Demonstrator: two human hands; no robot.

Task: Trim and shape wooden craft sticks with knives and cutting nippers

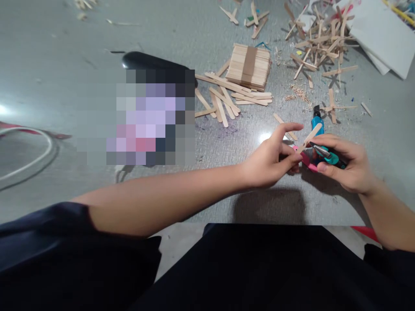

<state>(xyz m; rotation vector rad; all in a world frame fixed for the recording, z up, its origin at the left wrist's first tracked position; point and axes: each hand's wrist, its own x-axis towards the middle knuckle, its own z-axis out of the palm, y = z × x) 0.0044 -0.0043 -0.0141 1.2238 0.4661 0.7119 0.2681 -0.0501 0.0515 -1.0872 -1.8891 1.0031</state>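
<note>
My left hand (pixel 270 157) pinches the lower end of a wooden craft stick (pixel 313 134) between thumb and fingers, the index finger stretched out above. The stick slants up to the right. Wrapped in my right hand (pixel 352 164) is a pair of pliers (pixel 322 152) with teal-and-black handles, its metal jaws pointing left beside the stick. A pink object (pixel 309 163) lies between both hands, partly covered by fingers; its kind is unclear. Just beyond them rests a blue utility knife (pixel 317 123) with a black end.
A banded bundle of craft sticks (pixel 235 65) stands beyond loose sticks (pixel 223 101). Crossed sticks (pixel 333 43) pile up at the far right, near white sheets (pixel 385 34). Wood shavings (pixel 298 93) lie closer in. On the left are a black case (pixel 155 60), a blurred-out patch and a white cable (pixel 48 142).
</note>
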